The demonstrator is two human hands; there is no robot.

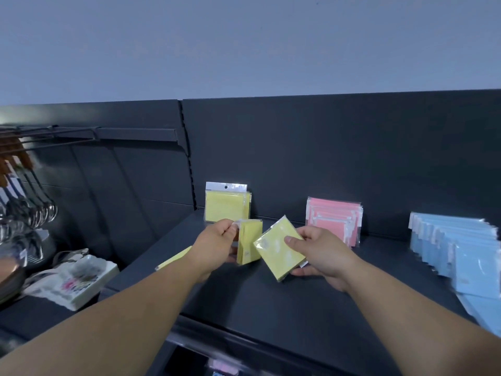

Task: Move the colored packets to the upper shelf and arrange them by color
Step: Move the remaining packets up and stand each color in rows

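My left hand (pixel 217 244) grips a small stack of yellow packets (pixel 249 241) held on edge above the dark upper shelf (pixel 271 302). A single yellow packet (pixel 276 246), tilted, is pinched in my right hand (pixel 320 251) with the thumb on its face. More yellow packets (pixel 226 206) lean upright against the back panel at the shelf's left end. One yellow packet (pixel 174 257) lies flat near the left edge, partly hidden by my left forearm. A pink packet stack (pixel 334 219) stands in the middle and a row of blue packets (pixel 455 248) fills the right.
Metal ladles (pixel 29 207) hang from a rail at the left. Floral-printed packs (pixel 73 278) lie on the lower left shelf. A lower shelf (pixel 222 366) with pinkish items shows under the front edge.
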